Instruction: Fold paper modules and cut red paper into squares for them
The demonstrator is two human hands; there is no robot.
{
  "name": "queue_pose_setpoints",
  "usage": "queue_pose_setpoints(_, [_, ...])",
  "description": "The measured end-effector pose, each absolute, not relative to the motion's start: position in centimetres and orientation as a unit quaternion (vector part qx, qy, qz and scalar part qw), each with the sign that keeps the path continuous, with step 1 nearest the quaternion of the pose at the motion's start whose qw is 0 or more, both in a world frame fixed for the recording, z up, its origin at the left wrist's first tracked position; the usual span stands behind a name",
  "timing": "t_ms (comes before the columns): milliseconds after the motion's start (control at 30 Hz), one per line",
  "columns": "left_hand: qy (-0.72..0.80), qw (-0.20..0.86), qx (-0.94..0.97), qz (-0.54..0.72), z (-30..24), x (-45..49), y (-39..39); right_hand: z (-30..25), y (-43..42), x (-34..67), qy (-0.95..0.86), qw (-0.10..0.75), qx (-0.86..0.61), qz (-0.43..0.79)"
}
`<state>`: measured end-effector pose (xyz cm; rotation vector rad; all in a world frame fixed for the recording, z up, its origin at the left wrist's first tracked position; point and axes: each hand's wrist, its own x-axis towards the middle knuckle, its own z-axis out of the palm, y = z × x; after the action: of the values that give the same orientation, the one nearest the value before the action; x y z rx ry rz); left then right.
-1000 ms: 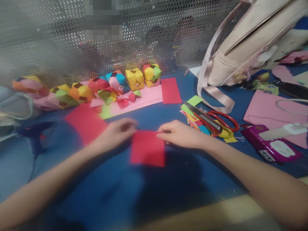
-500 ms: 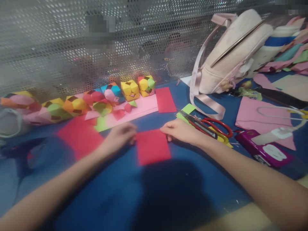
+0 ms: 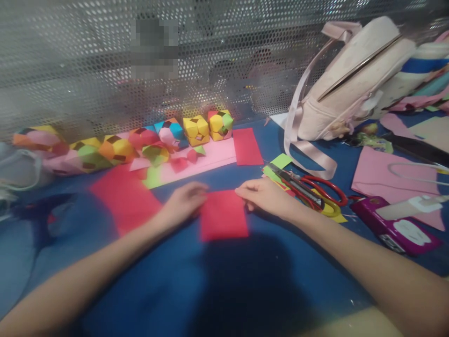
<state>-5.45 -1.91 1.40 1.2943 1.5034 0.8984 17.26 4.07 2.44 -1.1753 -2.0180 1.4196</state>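
Note:
A small red square of paper (image 3: 224, 216) lies before me on the blue surface (image 3: 157, 281). The fingers of my right hand (image 3: 261, 194) are closed in a pinch on its upper right corner. My left hand (image 3: 187, 199), slightly blurred, has its fingers curled at the upper left corner and appears to pinch it. Beneath and beyond my left forearm rests a larger red sheet (image 3: 126, 199). Scissors with red handles (image 3: 326, 185) and a box cutter (image 3: 298, 185) lie just right of my right hand.
Several folded paper shapes (image 3: 119, 149) line the back by a perforated metal panel (image 3: 196, 89). A red paper piece (image 3: 248, 147) and a pink sheet (image 3: 206, 161) lie before them. A dark blue glue gun (image 3: 42, 215) is left; a purple device (image 3: 396, 224) and pale backpack (image 3: 351, 79) are right.
The view has shifted slightly, so the background things sit a little further right. Both hands remain at the upper corners of the red square paper, which has barely moved.

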Motion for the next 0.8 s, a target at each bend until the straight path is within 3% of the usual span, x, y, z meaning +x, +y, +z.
queue_pose_setpoints(200, [0.65, 0.392, 0.538, 0.367, 2.0, -6.3, -2.1, 1.8, 4.8, 17.4, -0.726, 0.23, -0.406, 0.505])
queue_pose_setpoints(333, [0.664, 0.369, 0.547, 0.353, 2.9, -7.5, -2.7, 2.0, 5.1, 17.6, -0.77, 0.249, -0.437, 0.392])
queue_pose_setpoints(567, [0.715, 0.287, 0.494, 0.404, 4.6, -14.3, -3.9, 2.5, 4.7, 17.8, -0.82, 0.219, -0.444, 0.287])
queue_pose_setpoints(800, [0.798, 0.196, 0.429, 0.374, 5.1, -22.4, -5.6, 2.9, 4.4, 17.7, -0.847, 0.167, -0.454, 0.22])
